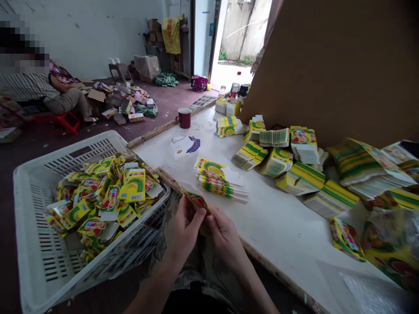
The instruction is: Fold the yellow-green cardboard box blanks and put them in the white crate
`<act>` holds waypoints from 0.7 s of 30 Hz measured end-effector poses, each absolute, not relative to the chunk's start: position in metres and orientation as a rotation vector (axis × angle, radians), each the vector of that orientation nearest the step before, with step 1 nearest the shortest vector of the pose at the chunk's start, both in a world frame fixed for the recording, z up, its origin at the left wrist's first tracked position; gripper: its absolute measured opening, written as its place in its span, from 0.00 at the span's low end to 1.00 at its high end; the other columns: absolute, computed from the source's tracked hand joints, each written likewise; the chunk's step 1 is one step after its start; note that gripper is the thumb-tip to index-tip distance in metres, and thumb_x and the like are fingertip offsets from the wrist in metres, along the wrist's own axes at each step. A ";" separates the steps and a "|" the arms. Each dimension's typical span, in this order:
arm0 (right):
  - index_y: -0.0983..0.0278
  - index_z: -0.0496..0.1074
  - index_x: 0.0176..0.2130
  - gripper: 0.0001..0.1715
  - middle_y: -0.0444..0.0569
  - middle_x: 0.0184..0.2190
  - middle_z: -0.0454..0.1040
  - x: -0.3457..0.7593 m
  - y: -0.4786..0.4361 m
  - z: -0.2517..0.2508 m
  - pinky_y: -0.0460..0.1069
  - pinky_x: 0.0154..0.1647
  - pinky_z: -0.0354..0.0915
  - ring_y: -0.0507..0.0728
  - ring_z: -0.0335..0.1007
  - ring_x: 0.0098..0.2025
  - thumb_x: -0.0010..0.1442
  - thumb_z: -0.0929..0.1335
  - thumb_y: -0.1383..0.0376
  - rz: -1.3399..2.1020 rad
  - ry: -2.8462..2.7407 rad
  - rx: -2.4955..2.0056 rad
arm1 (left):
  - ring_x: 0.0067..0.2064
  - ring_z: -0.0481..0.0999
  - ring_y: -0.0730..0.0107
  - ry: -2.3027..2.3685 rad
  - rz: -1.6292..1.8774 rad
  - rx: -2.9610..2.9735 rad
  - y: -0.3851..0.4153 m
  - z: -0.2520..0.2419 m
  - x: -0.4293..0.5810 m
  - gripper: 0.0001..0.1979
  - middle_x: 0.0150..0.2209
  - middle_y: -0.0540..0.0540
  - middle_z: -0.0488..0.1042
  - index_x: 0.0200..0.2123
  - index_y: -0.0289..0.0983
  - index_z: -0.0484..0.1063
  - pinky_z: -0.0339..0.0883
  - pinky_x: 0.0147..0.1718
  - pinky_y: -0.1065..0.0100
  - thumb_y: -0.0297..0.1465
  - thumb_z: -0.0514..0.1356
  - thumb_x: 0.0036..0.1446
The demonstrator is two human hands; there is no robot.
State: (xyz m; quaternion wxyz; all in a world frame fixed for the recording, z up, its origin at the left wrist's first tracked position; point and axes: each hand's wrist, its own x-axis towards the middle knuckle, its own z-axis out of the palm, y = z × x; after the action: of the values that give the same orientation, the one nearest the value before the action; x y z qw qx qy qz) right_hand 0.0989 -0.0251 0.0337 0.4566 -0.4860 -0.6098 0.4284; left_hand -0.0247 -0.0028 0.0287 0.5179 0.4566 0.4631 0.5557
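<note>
Over my lap at the table's edge, my left hand (190, 220) and my right hand (222, 229) both grip a small yellow-and-red printed carton (198, 201). My left thumb presses on its face, and the right fingers pinch its near end. Just beyond lies a fanned stack of flat yellow cartons (218, 181) with white flaps on the white table (262, 226). To my left, a white plastic crate (32, 209) holds a heap of folded yellow cartons (104, 196).
Bundles of flat cartons (301, 179) line the table's right side below a large brown board (340, 74). A maroon mug (185, 118) and a white printed sheet (185, 146) sit farther back. A seated person (36, 89) is near a pile of boxes (126, 102) at the left.
</note>
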 end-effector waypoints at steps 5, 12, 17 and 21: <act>0.52 0.58 0.66 0.27 0.51 0.40 0.68 0.098 -0.027 0.034 0.53 0.45 0.65 0.59 0.68 0.42 0.71 0.57 0.54 1.017 -1.595 -1.194 | 0.54 0.74 0.58 1.029 1.235 1.138 0.002 0.031 -0.027 0.18 0.52 0.43 0.75 0.52 0.41 0.69 0.65 0.54 0.61 0.38 0.62 0.59; 0.54 0.66 0.60 0.24 0.50 0.49 0.73 0.094 -0.022 0.027 0.55 0.55 0.62 0.60 0.68 0.50 0.71 0.58 0.53 1.183 -1.341 -1.094 | 0.50 0.76 0.60 0.800 1.370 0.902 -0.001 0.031 -0.016 0.18 0.48 0.43 0.76 0.49 0.40 0.68 0.68 0.50 0.62 0.40 0.62 0.59; 0.53 0.65 0.61 0.26 0.50 0.48 0.72 0.092 -0.028 0.033 0.55 0.54 0.63 0.61 0.67 0.50 0.71 0.56 0.51 1.170 -1.485 -1.139 | 0.39 0.77 0.67 0.989 1.388 0.853 0.002 0.032 -0.012 0.20 0.37 0.49 0.76 0.39 0.39 0.69 0.71 0.41 0.68 0.37 0.72 0.44; 0.54 0.66 0.61 0.27 0.50 0.43 0.71 0.093 -0.030 0.035 0.55 0.51 0.65 0.60 0.67 0.45 0.70 0.56 0.50 1.148 -1.557 -1.169 | 0.42 0.77 0.64 1.038 1.341 0.879 0.005 0.035 -0.016 0.22 0.39 0.47 0.77 0.40 0.38 0.70 0.71 0.43 0.66 0.36 0.72 0.43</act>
State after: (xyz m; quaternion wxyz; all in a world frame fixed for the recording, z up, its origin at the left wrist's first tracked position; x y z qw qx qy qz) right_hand 0.0931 -0.0299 0.0345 0.4266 -0.4676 -0.6230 0.4596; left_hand -0.0164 0.0054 0.0353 0.5775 0.3757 0.4438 0.5731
